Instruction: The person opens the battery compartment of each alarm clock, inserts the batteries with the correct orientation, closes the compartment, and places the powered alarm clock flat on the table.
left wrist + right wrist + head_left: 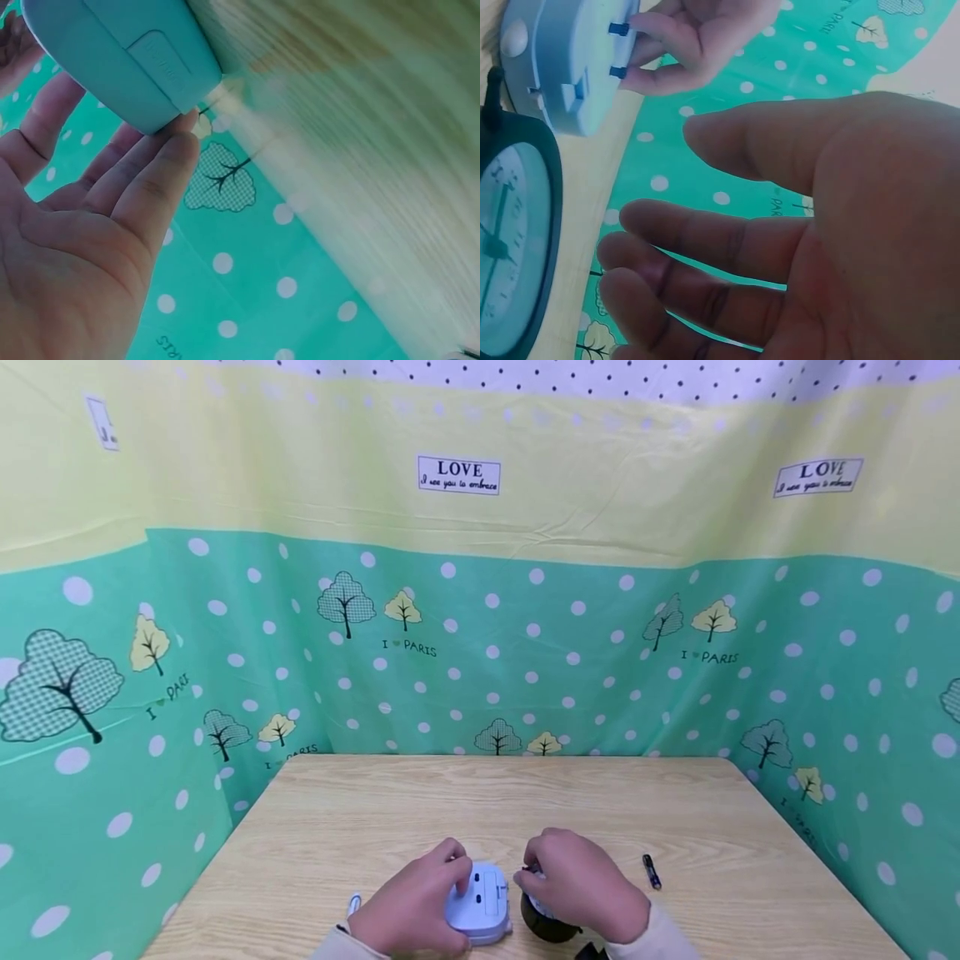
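Observation:
A light-blue boxy alarm clock (pixel 491 887) lies back up on the table, showing its battery cover and two small black knobs. My left hand (pixel 416 903) grips it from the left. In the left wrist view, its fingers (pixel 161 176) touch the casing's (pixel 142 60) edge. The right wrist view has two left fingertips at the black knobs (pixel 619 73). Just right of it, a round black-rimmed clock (pixel 551 930) sits under my right hand (pixel 588 887). Seen from the right wrist, that hand's fingers are spread and relaxed, apart from the dial (pixel 502 247).
Right of my right hand lies a small dark cylinder (pixel 652 872), perhaps a battery. A small whitish item (pixel 354 904) is beside my left wrist, and a black object (pixel 592 952) shows at the near edge. Patterned curtain (pixel 480 652) surrounds the wooden table (pixel 480 802).

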### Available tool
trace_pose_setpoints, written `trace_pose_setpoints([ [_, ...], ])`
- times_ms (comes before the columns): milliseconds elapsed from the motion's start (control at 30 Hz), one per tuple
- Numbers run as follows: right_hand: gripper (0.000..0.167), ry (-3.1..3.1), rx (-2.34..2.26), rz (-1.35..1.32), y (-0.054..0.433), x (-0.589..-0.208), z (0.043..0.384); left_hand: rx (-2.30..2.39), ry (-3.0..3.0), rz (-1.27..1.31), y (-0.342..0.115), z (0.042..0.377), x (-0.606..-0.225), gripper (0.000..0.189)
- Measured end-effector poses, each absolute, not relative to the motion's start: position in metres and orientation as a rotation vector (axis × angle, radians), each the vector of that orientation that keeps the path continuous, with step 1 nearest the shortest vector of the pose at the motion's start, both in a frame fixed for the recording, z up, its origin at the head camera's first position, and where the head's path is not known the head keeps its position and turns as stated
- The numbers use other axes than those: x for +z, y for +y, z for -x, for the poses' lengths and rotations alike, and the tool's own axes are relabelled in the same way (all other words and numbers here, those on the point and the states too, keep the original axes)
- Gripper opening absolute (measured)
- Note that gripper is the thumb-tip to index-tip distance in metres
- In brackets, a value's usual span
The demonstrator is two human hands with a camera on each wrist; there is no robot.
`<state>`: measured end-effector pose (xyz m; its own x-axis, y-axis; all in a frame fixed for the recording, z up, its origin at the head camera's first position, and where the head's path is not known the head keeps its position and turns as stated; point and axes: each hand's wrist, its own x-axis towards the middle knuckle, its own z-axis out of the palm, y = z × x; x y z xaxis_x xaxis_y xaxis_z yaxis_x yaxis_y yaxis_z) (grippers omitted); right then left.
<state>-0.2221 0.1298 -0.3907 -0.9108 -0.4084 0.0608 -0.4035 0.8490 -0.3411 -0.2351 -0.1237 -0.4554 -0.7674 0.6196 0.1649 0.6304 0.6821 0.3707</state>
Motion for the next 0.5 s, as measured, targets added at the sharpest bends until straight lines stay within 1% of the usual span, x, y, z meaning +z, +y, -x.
trace_pose_setpoints([
  [133,0.019,2.997,-0.571,0.695,0.128,-0.395,0.224,-0.615,-2.876,1.053,-0.122,0.236,-0.454,0.055],
  [233,0.020,2.991,-0.586,0.717,0.127,-0.400,0.226,-0.601,-2.881,1.052,-0.121,0.236,-0.452,0.063],
  [300,0.020,2.983,-0.598,0.714,0.125,-0.402,0.227,-0.585,-2.876,1.048,-0.120,0.235,-0.451,0.074],
  [433,0.021,2.962,-0.609,0.685,0.122,-0.407,0.229,-0.459,-2.864,1.027,-0.116,0.234,-0.448,0.101],
  [500,0.021,2.960,-0.608,0.676,0.120,-0.409,0.229,-0.379,-2.861,1.016,-0.114,0.234,-0.446,0.109],
])
